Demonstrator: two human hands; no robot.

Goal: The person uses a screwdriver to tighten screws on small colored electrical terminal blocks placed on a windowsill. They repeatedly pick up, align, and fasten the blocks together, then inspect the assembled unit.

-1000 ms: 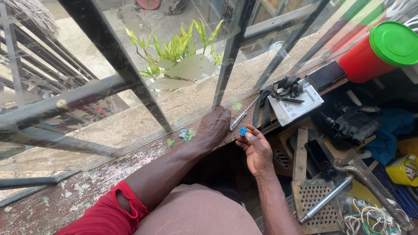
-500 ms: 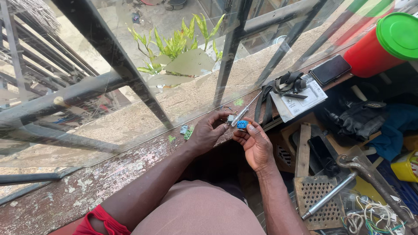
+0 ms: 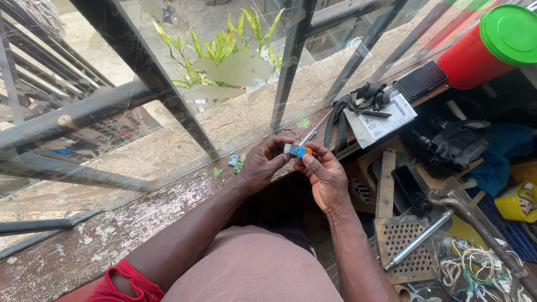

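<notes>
Head view: both hands' fingers [image 3: 279, 146] pinch small blue-orange part [image 3: 297, 150].

Pretty cluttered spot: a red canister [image 3: 469, 56] with a green lid [image 3: 510, 32] sits by a dark phone [image 3: 420, 79], black straps [image 3: 366, 98] lie on a white booklet [image 3: 386, 117], a screwdriver [image 3: 310, 132] rests on the weathered worktop [image 3: 112, 235], plus a perforated metal plate [image 3: 404, 246] and yellow bottle [image 3: 517, 202].

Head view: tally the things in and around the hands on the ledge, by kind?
Small blue and orange electronic part, held by left hand and right hand: 1
Slim metal-shaft screwdriver: 1
Small green circuit-board pieces: 2
Black flat phone: 1
Red container with round green lid: 1
Total: 6
</notes>
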